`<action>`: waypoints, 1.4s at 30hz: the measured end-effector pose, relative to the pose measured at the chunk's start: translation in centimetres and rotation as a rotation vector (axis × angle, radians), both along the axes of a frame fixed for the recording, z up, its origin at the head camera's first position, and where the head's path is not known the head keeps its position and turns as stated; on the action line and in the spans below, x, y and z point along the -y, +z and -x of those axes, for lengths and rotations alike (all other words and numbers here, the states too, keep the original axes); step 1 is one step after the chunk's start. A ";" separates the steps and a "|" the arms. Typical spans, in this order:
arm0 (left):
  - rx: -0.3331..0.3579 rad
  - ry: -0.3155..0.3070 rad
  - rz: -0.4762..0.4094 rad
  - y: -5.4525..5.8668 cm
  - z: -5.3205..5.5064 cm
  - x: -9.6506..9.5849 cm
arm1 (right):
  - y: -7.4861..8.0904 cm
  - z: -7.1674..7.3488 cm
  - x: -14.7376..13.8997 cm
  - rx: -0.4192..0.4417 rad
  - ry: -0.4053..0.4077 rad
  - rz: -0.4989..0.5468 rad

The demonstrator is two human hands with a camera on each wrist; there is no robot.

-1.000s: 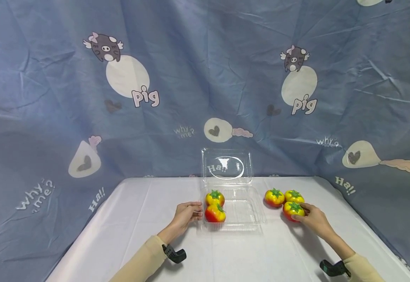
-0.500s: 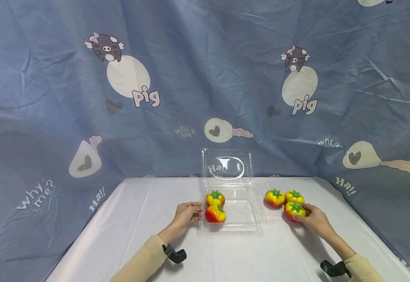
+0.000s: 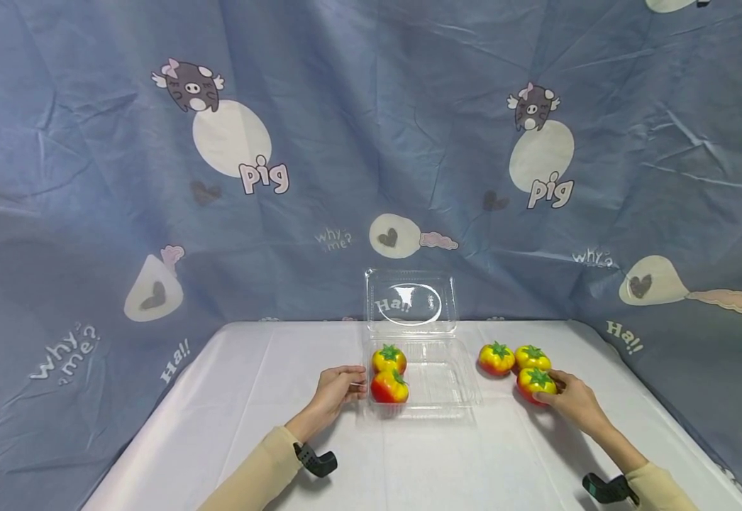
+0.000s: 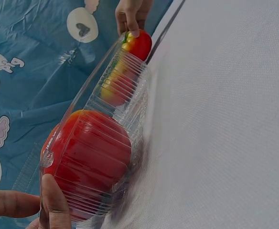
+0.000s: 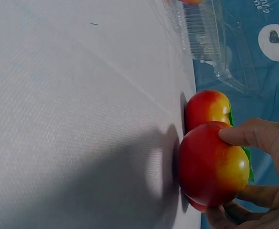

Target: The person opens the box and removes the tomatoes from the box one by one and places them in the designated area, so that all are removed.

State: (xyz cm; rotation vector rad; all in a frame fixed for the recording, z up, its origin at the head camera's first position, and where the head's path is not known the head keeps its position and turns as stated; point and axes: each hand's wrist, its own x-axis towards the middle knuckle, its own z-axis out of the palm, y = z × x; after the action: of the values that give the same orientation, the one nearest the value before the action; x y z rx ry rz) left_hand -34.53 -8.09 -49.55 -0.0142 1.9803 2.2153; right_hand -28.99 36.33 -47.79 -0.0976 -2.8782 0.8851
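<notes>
My left hand (image 3: pixel 340 387) pinches the left rim of a clear plastic clamshell container (image 3: pixel 435 406), thumb outside the wall in the left wrist view. Its lid (image 3: pixel 409 301) stands raised at the back. Inside, along the left side, sit two red-and-yellow tomatoes with green leafy tops, a rear tomato (image 3: pixel 389 360) and a front tomato (image 3: pixel 389 387). Right of the container, my right hand (image 3: pixel 574 401) grips another tomato (image 5: pixel 209 164) from its right side, thumb and fingers curled round it. It is low over the cloth, close in front of two others.
Behind the gripped tomato are a left loose tomato (image 3: pixel 496 359) and a back loose tomato (image 3: pixel 533 355). A white cloth (image 3: pixel 422 461) covers the table. Blue printed fabric (image 3: pixel 320 142) hangs behind it and down the sides. Each wrist wears a black device.
My right hand has shifted slightly right and toward me, and the gripped tomato has moved with it. The left hand, the container and the other tomatoes stay in place.
</notes>
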 end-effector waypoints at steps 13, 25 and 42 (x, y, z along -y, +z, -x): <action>0.023 0.010 0.003 -0.3 0.1 -0.2 | -0.7 -0.2 -0.2 0.019 0.003 0.018; 0.017 0.006 0.000 0.0 0.6 -0.1 | -0.2 0.2 -0.2 0.033 0.016 0.017; 0.023 0.009 0.007 -0.3 0.5 -0.1 | -0.3 0.3 -0.6 0.035 0.025 0.029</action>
State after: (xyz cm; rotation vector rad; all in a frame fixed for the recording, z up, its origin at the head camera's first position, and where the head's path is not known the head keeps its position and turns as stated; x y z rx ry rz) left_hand -35.07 -7.97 -49.81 -0.0492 1.9799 2.2042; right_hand -29.25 36.92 -48.13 -0.0812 -2.9058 0.9386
